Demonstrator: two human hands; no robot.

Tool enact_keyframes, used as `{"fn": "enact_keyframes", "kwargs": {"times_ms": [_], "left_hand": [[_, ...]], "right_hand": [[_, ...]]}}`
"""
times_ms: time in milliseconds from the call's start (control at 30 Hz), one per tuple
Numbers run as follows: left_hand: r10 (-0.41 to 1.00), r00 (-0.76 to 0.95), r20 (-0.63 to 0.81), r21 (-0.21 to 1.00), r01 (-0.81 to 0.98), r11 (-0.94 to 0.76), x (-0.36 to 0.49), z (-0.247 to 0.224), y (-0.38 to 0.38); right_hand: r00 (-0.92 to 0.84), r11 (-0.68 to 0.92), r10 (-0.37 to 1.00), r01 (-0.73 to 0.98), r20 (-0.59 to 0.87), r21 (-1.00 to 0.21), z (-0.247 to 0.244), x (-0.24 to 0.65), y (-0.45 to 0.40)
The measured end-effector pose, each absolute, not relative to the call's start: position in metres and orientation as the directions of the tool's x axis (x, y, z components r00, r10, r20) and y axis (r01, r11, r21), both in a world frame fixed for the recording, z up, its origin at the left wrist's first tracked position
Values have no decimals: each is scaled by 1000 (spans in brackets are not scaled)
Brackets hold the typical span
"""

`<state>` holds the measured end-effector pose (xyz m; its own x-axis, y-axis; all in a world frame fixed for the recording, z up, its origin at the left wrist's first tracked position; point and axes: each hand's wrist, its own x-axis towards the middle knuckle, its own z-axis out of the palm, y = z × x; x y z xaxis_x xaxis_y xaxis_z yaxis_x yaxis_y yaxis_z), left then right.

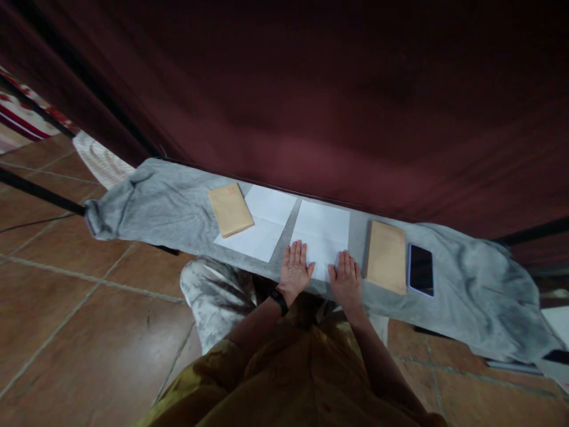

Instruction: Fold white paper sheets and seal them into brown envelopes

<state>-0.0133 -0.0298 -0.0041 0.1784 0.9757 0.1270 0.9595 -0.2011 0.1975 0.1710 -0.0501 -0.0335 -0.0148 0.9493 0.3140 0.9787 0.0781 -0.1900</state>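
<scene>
My left hand (295, 268) lies flat, palm down, on the lower left corner of a creased white sheet (322, 225). On the sheet's lower right corner rests my right hand (347, 279), also flat with the fingers stretched out. Neither hand grips anything. To the left is a second creased white sheet (264, 237), partly covered by a brown envelope or stack of envelopes (230, 210). Another brown envelope stack (386, 257) lies just right of my right hand.
A phone (421, 270) with a dark screen lies right of the right envelopes. Grey cloth (178, 204) covers the narrow table. A dark red curtain (311, 118) hangs along its far edge. Dark metal bars (40, 191) stand at the sides, above a tiled floor (111, 332).
</scene>
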Motion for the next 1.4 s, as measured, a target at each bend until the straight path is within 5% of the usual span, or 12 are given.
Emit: {"fn": "enact_keyframes", "kwargs": {"times_ms": [600, 1400], "left_hand": [[897, 417, 146, 192, 877, -440, 3, -14, 16], [949, 127, 289, 193, 963, -188, -45, -21, 7]], "right_hand": [[-149, 196, 968, 951, 201, -237, -17, 137, -7], [107, -27, 932, 973, 348, -229, -38, 175, -25]]}}
